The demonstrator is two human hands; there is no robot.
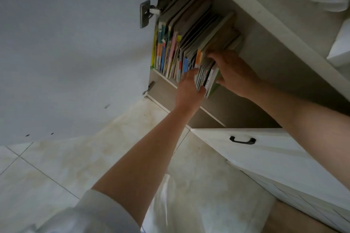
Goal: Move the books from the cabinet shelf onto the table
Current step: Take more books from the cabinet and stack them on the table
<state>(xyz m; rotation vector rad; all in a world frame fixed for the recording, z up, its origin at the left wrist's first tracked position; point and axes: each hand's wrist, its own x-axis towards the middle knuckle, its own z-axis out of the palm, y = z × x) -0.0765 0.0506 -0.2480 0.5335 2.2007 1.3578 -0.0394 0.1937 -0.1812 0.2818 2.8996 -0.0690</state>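
Observation:
A row of thin, colourful books (170,53) stands upright on the cabinet shelf (164,79), packed against the left wall. A bundle of several books (207,75) at the right end of the row sticks out past the shelf edge. My left hand (189,89) presses on the bundle's left side, fingers slipped between it and the other books. My right hand (233,72) clasps its right side and top. Both hands together grip this bundle. The table is out of view.
The open white cabinet door (75,53) swings out at the left, its hinge (145,13) beside the books. A closed white drawer with a black handle (242,140) lies below right. Pale floor tiles (56,166) spread underneath. The shelf space right of the bundle is bare.

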